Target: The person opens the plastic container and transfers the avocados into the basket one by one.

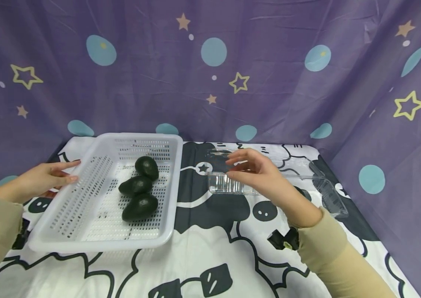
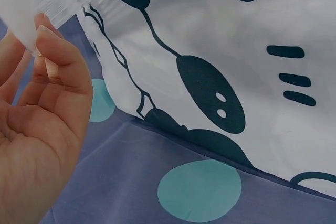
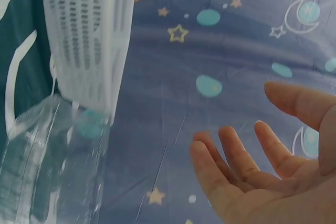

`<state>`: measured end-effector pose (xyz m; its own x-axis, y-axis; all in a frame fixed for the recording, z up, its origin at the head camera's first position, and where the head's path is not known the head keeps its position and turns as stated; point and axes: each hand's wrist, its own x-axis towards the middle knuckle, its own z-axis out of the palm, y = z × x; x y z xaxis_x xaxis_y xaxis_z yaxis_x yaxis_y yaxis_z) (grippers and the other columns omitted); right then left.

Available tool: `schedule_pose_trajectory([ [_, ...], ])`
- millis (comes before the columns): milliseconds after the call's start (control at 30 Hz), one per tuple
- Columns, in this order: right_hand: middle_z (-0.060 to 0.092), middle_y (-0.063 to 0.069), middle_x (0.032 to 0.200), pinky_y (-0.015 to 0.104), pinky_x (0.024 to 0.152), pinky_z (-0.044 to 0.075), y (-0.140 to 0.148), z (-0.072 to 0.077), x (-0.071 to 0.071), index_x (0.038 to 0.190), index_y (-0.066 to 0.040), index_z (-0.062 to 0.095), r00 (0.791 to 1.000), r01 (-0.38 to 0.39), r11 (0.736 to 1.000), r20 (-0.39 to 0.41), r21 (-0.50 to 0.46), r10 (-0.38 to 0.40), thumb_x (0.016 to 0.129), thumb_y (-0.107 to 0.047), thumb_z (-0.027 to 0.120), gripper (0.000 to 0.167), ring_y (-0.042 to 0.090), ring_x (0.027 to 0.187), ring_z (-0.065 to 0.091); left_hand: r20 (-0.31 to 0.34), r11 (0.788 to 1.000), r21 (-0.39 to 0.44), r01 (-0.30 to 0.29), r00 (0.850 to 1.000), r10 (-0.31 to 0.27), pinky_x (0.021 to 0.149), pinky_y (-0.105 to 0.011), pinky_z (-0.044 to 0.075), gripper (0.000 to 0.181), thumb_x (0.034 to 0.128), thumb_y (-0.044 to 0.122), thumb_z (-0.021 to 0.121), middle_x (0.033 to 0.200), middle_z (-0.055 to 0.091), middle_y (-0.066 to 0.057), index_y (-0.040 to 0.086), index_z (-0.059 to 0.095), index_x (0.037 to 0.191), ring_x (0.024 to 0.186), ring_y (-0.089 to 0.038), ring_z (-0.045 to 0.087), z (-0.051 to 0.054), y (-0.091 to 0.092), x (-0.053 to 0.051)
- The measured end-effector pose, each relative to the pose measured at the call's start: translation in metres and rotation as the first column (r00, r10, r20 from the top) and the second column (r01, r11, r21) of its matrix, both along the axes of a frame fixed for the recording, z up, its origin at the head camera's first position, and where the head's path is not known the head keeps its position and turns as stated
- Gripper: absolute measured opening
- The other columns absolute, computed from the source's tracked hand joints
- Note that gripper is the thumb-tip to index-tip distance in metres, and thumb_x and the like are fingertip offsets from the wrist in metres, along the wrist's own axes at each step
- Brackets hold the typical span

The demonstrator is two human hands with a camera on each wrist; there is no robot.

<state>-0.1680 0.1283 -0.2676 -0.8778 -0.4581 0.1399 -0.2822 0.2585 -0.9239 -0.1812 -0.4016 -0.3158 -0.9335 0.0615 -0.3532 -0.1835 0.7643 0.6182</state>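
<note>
Three dark green avocados (image 1: 139, 207) lie in a white perforated plastic basket (image 1: 175, 178) at the left of the table. My left hand (image 1: 48, 178) holds the basket's left rim; in the left wrist view, fingers and thumb (image 2: 44, 93) are about the white rim. My right hand (image 1: 257, 169) hovers over a clear plastic container (image 1: 233, 184) to the basket's right, hiding part of it. In the right wrist view the right hand (image 3: 268, 166) has loosely bent fingers with nothing between them, apart from the container (image 3: 52, 166).
A clear plastic section (image 1: 331, 194) extends right of the right hand. The table wears a black and white patterned cloth (image 1: 203, 244). Behind and beside it hangs a purple curtain (image 1: 270, 107) with stars and blue spots.
</note>
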Motion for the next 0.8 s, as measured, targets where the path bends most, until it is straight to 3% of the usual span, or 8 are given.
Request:
schedule_pose_trajectory([
  [400, 0.057, 0.017, 0.133, 0.028, 0.093, 0.050, 0.044, -0.016, -0.009, 0.135, -0.004, 0.053, 0.994, 0.103, 0.993, 0.012, 0.065, -0.104, 0.093, -0.012, 0.068, 0.046, 0.017, 0.112, 0.062, -0.005, 1.000, 0.029, 0.009, 1.000, -0.008, 0.076, -0.042, 0.056, 0.088, 0.0992, 0.043, 0.056, 0.131, 0.053, -0.035, 0.003, 0.003, 0.157, 0.094, -0.020, 0.068, -0.003, -0.002, 0.001],
  [567, 0.062, 0.005, 0.121, 0.022, 0.089, 0.049, 0.065, -0.026, -0.014, 0.134, -0.002, 0.053, 0.984, 0.178, 0.982, 0.014, 0.067, -0.179, 0.093, -0.012, 0.067, 0.045, 0.003, 0.102, 0.064, -0.011, 0.999, 0.035, 0.007, 1.000, -0.007, 0.076, -0.042, 0.056, 0.088, 0.0994, 0.042, 0.056, 0.130, 0.054, -0.035, 0.002, 0.003, 0.157, 0.093, -0.021, 0.068, -0.002, -0.001, 0.001],
  [733, 0.064, -0.005, 0.116, 0.022, 0.088, 0.049, 0.083, -0.034, -0.016, 0.135, -0.002, 0.052, 0.974, 0.223, 0.972, 0.019, 0.077, -0.225, 0.095, -0.017, 0.067, 0.045, 0.001, 0.101, 0.063, -0.012, 1.000, 0.024, -0.003, 1.000, 0.003, 0.076, -0.041, 0.056, 0.088, 0.0991, 0.043, 0.056, 0.133, 0.050, -0.037, 0.003, 0.003, 0.157, 0.093, -0.021, 0.068, -0.002, -0.001, 0.002],
  [800, 0.064, -0.003, 0.118, 0.021, 0.089, 0.050, 0.088, -0.035, -0.015, 0.135, -0.002, 0.052, 0.971, 0.234, 0.969, 0.028, 0.075, -0.237, 0.095, -0.019, 0.067, 0.046, 0.001, 0.102, 0.062, -0.010, 1.000, 0.028, -0.008, 1.000, 0.008, 0.076, -0.041, 0.057, 0.088, 0.0988, 0.043, 0.057, 0.133, 0.049, -0.038, 0.004, 0.003, 0.157, 0.093, -0.021, 0.068, -0.003, -0.001, 0.002],
])
